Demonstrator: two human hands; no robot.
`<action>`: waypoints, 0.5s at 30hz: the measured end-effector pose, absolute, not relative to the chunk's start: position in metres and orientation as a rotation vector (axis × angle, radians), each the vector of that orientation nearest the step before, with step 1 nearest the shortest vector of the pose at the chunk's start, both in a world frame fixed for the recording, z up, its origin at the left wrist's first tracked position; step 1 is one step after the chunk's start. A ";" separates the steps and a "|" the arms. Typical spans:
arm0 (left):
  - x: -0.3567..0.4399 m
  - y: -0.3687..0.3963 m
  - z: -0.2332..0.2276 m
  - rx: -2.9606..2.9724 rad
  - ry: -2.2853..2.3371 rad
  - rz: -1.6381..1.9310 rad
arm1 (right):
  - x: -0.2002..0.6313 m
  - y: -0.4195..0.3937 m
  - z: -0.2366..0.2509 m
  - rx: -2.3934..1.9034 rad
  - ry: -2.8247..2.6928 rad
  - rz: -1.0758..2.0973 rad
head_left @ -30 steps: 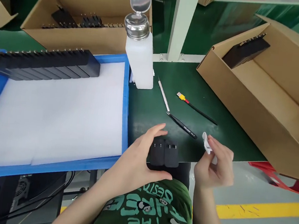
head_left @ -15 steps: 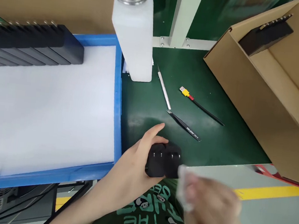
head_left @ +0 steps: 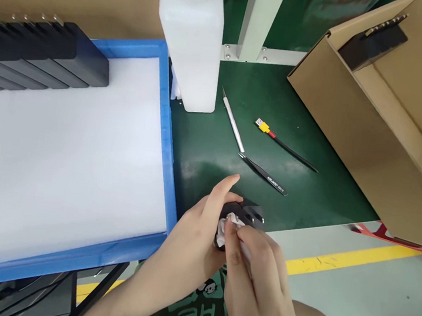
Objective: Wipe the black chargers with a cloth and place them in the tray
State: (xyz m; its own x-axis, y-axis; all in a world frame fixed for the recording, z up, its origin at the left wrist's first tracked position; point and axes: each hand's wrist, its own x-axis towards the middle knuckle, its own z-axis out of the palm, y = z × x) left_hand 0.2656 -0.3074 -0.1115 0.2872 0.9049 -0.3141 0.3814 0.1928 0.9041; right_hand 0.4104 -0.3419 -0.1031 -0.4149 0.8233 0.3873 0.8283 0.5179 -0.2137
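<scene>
- Black plug adapters [head_left: 248, 211] sit low in the centre of the frame, at the near edge of the counter [head_left: 203, 157]; metal prongs show at their right side, while hands and a cloth hide much of the rest.
- Left hand [head_left: 196, 232] wraps around them from the left; its fingers are partly curled on the adapters, with one raised clear; the thumb is mostly hidden.
- Right hand [head_left: 259, 271] comes from the lower right; thumb and forefinger are pinched together on a crumpled white cloth [head_left: 221, 233], pressed against the adapters.
- Just above, right of centre, lie black tweezers [head_left: 264, 175], a slim craft knife [head_left: 233, 121] and a short USB cable [head_left: 290, 151] with a yellow plug.
- Upper centre holds a white bottle [head_left: 192, 45], its top cut off by the frame; at left is a blue-edged tray [head_left: 168, 128] with a row of black units [head_left: 82, 56]; at upper right, an open cardboard box [head_left: 342, 126].
</scene>
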 end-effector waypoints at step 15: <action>0.271 -0.300 -0.107 1.538 1.405 0.519 | 0.480 -0.273 -0.099 -1.046 -1.917 0.799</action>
State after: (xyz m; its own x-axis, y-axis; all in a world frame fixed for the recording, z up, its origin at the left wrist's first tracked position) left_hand 0.2714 -0.3002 -0.1067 0.2483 0.9269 -0.2814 0.5211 0.1171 0.8455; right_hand 0.4797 -0.2729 -0.0986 -0.3443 0.8749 0.3406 0.3744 0.4606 -0.8048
